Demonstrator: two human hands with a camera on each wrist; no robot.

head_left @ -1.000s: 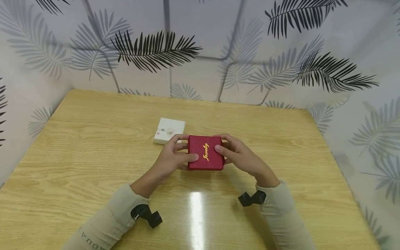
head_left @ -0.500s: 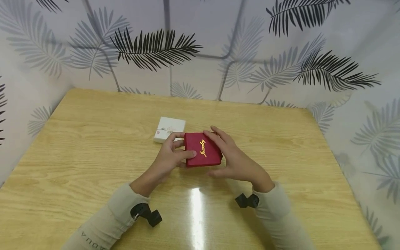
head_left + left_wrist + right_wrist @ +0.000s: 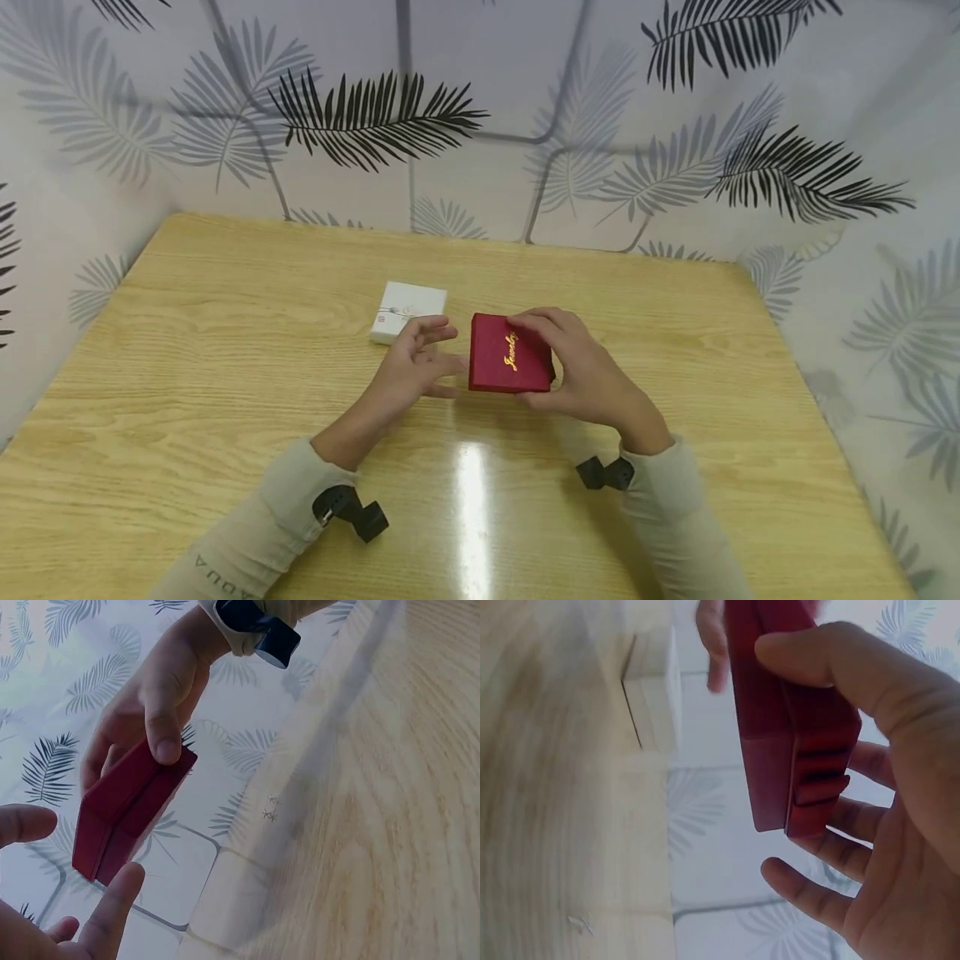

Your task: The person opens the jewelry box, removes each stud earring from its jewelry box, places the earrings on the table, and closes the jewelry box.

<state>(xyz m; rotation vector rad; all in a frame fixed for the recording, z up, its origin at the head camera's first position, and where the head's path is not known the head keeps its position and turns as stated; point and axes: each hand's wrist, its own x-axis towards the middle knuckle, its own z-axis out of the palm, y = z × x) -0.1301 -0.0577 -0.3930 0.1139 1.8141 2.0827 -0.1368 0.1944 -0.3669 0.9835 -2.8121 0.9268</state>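
A dark red square jewelry box (image 3: 492, 354) with gold "Jewelry" lettering is held above the table, lid side up. My right hand (image 3: 592, 379) grips it by its right side, thumb on the near edge and fingers over the far edge. In the right wrist view, a seam runs along the red box (image 3: 765, 742), and a small red fabric tab (image 3: 821, 784) shows on its side. Just left of the box is my left hand (image 3: 408, 367), its fingers spread and apart from it. The left wrist view also shows a gap between those fingers and the box (image 3: 131, 802).
A flat white box (image 3: 408, 302) with a printed flower design lies on the wooden table (image 3: 247, 350), behind my left hand. A pale curtain (image 3: 480, 83) with leaf prints hangs behind the table and along its sides.
My right hand briefly loosened, then took the jewelry box by its right side. My left hand let go of it. The box has shifted slightly to the right. The white box stays put.
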